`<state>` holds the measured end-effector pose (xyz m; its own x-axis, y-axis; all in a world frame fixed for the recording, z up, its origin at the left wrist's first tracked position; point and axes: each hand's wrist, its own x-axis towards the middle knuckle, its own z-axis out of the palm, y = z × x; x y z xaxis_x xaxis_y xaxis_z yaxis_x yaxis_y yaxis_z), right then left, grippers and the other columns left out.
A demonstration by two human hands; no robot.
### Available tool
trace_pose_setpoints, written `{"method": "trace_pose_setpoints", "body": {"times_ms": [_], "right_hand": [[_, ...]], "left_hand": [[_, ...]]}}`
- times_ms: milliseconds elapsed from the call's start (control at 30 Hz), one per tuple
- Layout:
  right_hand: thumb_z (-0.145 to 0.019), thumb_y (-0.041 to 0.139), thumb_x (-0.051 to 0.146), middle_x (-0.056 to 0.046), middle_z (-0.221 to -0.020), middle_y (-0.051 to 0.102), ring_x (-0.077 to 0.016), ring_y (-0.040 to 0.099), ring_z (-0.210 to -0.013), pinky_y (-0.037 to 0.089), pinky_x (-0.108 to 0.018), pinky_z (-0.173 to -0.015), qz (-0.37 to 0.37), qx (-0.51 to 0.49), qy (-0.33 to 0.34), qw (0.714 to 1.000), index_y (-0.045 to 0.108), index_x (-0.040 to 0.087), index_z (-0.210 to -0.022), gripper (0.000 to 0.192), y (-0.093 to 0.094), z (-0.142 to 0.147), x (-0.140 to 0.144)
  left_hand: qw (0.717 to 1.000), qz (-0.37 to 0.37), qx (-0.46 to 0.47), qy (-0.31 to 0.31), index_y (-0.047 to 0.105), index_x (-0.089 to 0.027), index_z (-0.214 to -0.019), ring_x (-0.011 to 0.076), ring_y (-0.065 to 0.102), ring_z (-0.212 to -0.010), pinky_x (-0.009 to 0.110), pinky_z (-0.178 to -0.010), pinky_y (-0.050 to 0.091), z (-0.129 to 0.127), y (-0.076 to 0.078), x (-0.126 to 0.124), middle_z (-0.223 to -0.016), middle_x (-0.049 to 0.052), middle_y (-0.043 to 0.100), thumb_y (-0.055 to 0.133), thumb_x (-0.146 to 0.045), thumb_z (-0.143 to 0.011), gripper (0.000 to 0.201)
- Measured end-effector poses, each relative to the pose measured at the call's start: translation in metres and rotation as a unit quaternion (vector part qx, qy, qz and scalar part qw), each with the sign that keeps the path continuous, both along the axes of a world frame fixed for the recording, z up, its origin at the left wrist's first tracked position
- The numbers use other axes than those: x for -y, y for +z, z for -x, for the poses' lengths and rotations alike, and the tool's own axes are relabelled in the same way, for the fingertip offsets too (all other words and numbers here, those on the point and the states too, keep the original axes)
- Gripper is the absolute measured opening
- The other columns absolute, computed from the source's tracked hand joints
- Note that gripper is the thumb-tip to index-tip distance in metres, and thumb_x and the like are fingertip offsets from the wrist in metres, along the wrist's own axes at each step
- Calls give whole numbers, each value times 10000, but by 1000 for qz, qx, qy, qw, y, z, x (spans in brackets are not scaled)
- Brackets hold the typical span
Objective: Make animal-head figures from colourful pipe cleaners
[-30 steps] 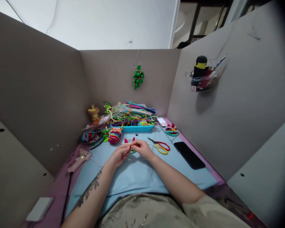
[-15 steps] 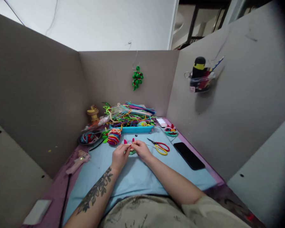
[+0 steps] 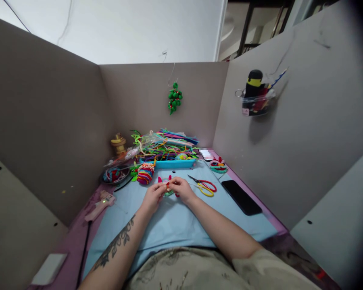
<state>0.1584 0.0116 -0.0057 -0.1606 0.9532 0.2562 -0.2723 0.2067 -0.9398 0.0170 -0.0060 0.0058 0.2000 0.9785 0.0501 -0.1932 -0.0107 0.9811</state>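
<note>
Both hands meet over a small multicoloured pipe-cleaner figure [image 3: 168,193] with pink ear-like tips and a green lower part. My left hand [image 3: 153,196] pinches it from the left, thumb and forefinger together. From the other side my right hand [image 3: 183,190] pinches at its upper middle, where a small red bit shows between the fingertips. Fingers cover much of the figure. Just right of my right hand lie scissors [image 3: 205,187] with one red and one yellow handle, blades parted. A striped colourful bundle [image 3: 145,173] stands behind my left hand.
A blue tray [image 3: 175,164] heaped with pipe cleaners stands at the back. A black phone [image 3: 241,197] lies at right. On the left are a pink glue gun [image 3: 100,205] with its cord and a dark bowl [image 3: 125,177]. Grey partitions [image 3: 199,96] enclose the table.
My left hand has turned slightly and its forearm has rolled and lowered a little. More of the red bit and the figure shows between the fingers. Both hands still pinch it.
</note>
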Motion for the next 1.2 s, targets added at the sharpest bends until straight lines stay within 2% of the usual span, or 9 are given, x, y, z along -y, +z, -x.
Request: {"method": "trace_pose_setpoints", "body": {"times_ms": [133, 300, 700, 800, 900, 967, 1033, 1100, 1200], "right_hand": [[-643, 671, 263, 14, -619, 595, -94, 526, -557, 405, -216, -556, -26, 27, 21, 999, 607, 145, -697, 146, 2, -3, 0], [-651, 669, 251, -8, -727, 640, -125, 592, -669, 451, -257, -665, -50, 51, 52, 996, 623, 155, -786, 172, 7, -3, 2], [-688, 617, 263, -11, -714, 646, -131, 590, -649, 451, -260, -646, -55, 82, 25, 995, 619, 156, -801, 156, 5, 1, 5], [-672, 614, 250, 5, -660, 625, -114, 565, -609, 437, -239, -613, -38, 72, -6, 997, 604, 152, -726, 113, 6, 3, 5], [-669, 602, 235, 24, -604, 593, -92, 527, -560, 411, -211, -562, -13, 39, -24, 999, 582, 150, -680, 87, 4, 5, 4], [-661, 602, 221, 31, -576, 575, -74, 496, -515, 387, -192, -520, 12, 10, -20, 1000, 573, 147, -666, 80, 2, 7, 3], [-651, 611, 225, 36, -559, 564, -52, 440, -447, 345, -176, -456, 43, -14, -12, 999, 567, 144, -667, 94, 0, 9, 3], [-648, 623, 249, 43, -530, 544, -30, 354, -377, 266, -165, -383, 68, -25, -4, 997, 563, 144, -681, 126, -1, 11, 3], [-652, 633, 285, 64, -460, 478, -14, 245, -323, 143, -167, -329, 94, -33, 9, 995, 554, 148, -690, 162, -1, 12, 5]], "left_hand": [[987, 98, 84, -94, 575, -110, -775, 8, 242, -397, 141, -346, 74, 5, 5, 0, -516, -63, 375, 667, -296, -665, 234], [967, 173, 126, -141, 507, -138, -799, -12, 236, -382, 102, -336, 62, 13, 7, -3, -575, -57, 423, 663, -214, -662, 221], [969, 161, 112, -149, 541, -118, -759, -13, 248, -384, 108, -337, 85, 13, 6, -2, -557, -56, 414, 661, -239, -666, 193], [989, 100, 62, -90, 574, -121, -822, 6, 302, -397, 129, -337, 131, 9, 5, -2, -595, -29, 485, 650, -319, -681, 254], [997, -51, -56, 35, 593, -135, -870, 53, 428, -481, 158, -401, 293, 3, 2, -1, -728, 23, 582, 659, -362, -664, 314], [967, -170, -151, 114, 607, -166, -908, 97, 491, -585, 203, -520, 396, 2, 1, 2, -814, 37, 601, 667, -342, -659, 312], [929, -256, -223, 148, 627, -202, -923, 131, 515, -678, 253, -653, 431, 2, 1, 5, -854, 42, 600, 630, -321, -703, 250], [906, -297, -261, 151, 645, -227, -913, 157, 524, -769, 283, -766, 416, 3, 1, 9, -881, 54, 598, 571, -305, -760, 186], [905, -296, -269, 145, 660, -249, -908, 189, 514, -864, 300, -845, 379, 4, 2, 12, -920, 69, 591, 546, -305, -783, 178]]}}
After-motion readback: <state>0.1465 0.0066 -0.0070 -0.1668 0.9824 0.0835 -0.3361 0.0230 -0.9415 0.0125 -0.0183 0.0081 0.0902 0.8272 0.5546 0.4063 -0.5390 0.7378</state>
